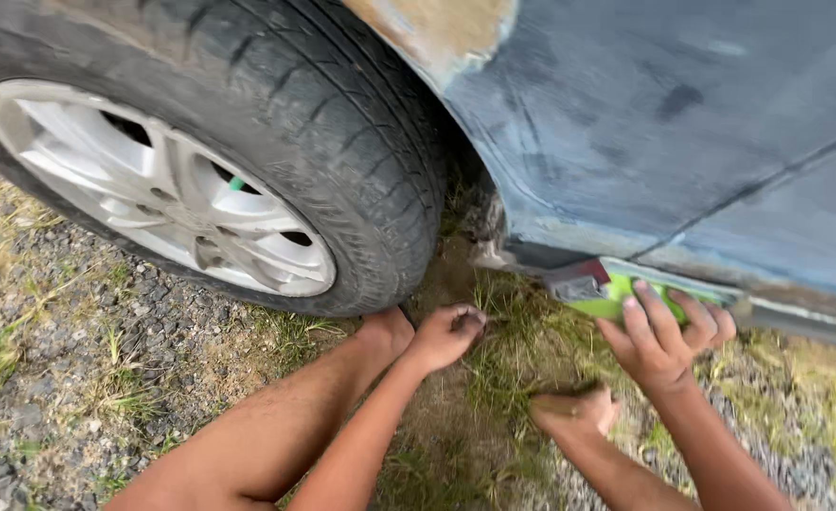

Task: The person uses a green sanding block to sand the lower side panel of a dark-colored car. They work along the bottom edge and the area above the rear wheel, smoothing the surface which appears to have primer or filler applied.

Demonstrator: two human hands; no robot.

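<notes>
Head view: right hand presses green sanding block against scuffed sill.

Right hand presses green block, perhaps a sander, against sill.

One black rubber tyre on one silver spoked alloy wheel fills the ten o'clock area. One faded blue metal car body panel spans two o'clock. One bright green flat sanding block sits at four o'clock. Two bare hands show: the left hand near six o'clock, the right hand at four o'clock.
</notes>
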